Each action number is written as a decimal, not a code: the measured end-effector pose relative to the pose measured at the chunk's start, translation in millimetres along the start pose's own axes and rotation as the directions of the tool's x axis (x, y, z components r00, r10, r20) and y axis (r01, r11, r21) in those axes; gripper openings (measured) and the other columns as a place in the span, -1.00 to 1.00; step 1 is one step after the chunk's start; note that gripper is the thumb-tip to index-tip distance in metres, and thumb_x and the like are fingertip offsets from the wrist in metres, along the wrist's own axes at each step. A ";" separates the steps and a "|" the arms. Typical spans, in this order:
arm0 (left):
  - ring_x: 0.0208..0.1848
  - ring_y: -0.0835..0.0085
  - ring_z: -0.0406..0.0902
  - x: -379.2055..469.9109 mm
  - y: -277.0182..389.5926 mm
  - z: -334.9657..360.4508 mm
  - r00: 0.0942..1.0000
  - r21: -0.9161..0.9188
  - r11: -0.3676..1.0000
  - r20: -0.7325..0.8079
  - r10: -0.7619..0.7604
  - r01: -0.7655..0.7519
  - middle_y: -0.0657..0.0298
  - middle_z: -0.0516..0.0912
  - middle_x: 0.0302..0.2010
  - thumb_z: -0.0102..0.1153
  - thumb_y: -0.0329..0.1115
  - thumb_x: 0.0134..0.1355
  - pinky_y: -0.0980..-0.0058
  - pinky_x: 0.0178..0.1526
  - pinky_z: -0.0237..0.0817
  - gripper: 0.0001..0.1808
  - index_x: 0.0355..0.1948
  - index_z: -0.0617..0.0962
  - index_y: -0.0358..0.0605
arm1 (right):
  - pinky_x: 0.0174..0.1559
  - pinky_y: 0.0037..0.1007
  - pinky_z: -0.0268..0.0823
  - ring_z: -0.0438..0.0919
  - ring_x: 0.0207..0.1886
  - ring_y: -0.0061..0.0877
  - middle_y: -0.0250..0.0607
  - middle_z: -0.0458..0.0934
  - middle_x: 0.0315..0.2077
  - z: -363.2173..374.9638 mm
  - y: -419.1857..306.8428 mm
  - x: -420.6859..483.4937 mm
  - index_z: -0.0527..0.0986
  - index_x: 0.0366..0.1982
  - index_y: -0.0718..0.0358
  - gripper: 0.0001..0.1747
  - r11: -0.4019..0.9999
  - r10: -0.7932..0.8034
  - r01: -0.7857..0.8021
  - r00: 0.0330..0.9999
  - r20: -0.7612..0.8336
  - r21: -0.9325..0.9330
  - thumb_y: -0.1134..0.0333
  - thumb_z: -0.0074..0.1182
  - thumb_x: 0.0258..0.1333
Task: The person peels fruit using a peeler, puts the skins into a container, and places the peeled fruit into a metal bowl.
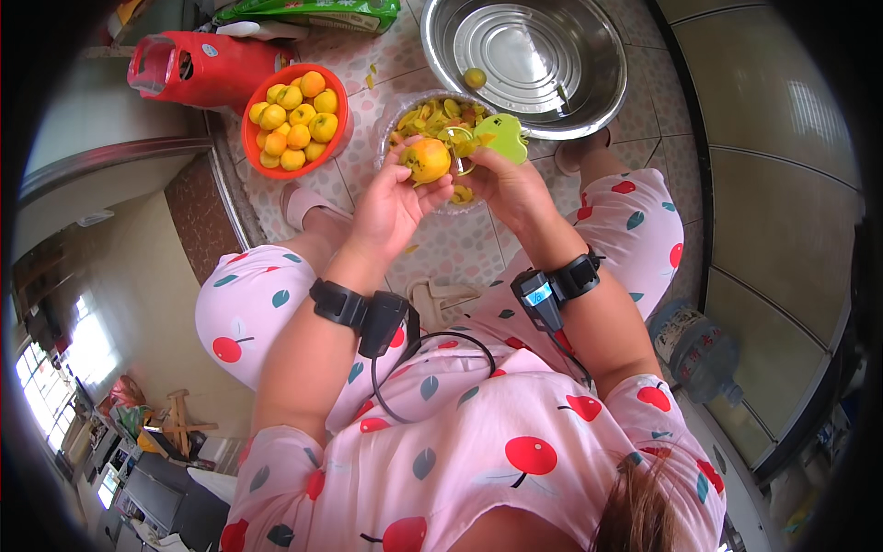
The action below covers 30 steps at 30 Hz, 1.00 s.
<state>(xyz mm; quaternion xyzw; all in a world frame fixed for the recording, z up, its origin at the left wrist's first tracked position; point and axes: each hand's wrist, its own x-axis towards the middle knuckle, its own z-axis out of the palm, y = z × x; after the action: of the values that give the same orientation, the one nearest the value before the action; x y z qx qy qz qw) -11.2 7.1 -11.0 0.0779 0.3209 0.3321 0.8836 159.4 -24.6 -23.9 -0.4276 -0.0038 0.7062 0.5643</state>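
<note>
My left hand (397,196) holds a yellow peach (426,161), its surface yellow-orange with a few dark spots near the left end. My right hand (514,183) grips a peeler with a green apple-shaped body (502,136). The peeler's blade frame (458,148) stands at the peach's right side, with a bit of yellow peel on it; whether the blade touches the peach I cannot tell. Below both hands sits a plastic-lined container (381,141) of yellow and reddish peelings (431,117). My hands hide part of it.
An orange-red basin (250,146) of yellow peaches (300,116) stands at left. At upper right is a large steel basin (538,52) with one yellowish fruit (474,78). A red plastic bag (221,69) lies upper left, a water bottle (700,355) at right. Peel scraps (370,79) dot the tiled floor.
</note>
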 end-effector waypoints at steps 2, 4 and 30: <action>-0.10 0.29 0.51 -1.4 0.6 3.5 0.998 0.109 0.992 -0.015 0.062 -0.060 0.04 0.44 -0.03 -0.22 -0.36 0.19 0.32 0.03 0.37 -0.56 0.12 0.28 -0.22 | -0.20 -0.45 0.46 0.51 -0.18 -0.49 -0.25 0.47 -0.19 0.3 -0.9 -0.5 0.35 -0.03 0.28 -0.58 0.995 -0.080 0.084 0.995 0.062 -0.061 0.51 0.05 -0.01; -0.18 0.36 0.50 -2.8 2.5 5.2 1.000 -0.006 1.000 0.012 0.014 -0.014 0.11 0.43 -0.04 -0.17 -0.39 0.19 0.39 -0.04 0.37 -0.55 0.15 0.27 -0.12 | -0.21 -0.48 0.44 0.51 -0.20 -0.52 -0.26 0.49 -0.21 7.1 -2.3 -5.7 0.38 -0.06 0.29 -0.60 0.988 -0.099 0.103 0.994 0.039 -0.116 0.50 0.07 -0.02; -0.33 0.41 0.38 3.6 -3.1 -1.9 0.999 0.068 0.997 0.013 -0.029 0.028 0.19 0.45 -0.27 -0.10 -0.23 0.19 0.53 -0.29 0.25 -0.60 -0.02 0.36 -0.27 | -0.21 -0.49 0.47 0.54 -0.20 -0.50 -0.20 0.51 -0.19 0.5 1.4 -3.0 0.39 -0.10 0.32 -0.69 0.993 0.116 -0.117 0.993 0.032 0.035 0.50 0.00 0.05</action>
<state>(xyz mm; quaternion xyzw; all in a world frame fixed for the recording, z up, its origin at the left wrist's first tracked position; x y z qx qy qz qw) -8.7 6.9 -15.4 0.1055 0.3268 0.3078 0.8873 158.0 -27.3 -22.5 -0.4061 0.0256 0.7443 0.5296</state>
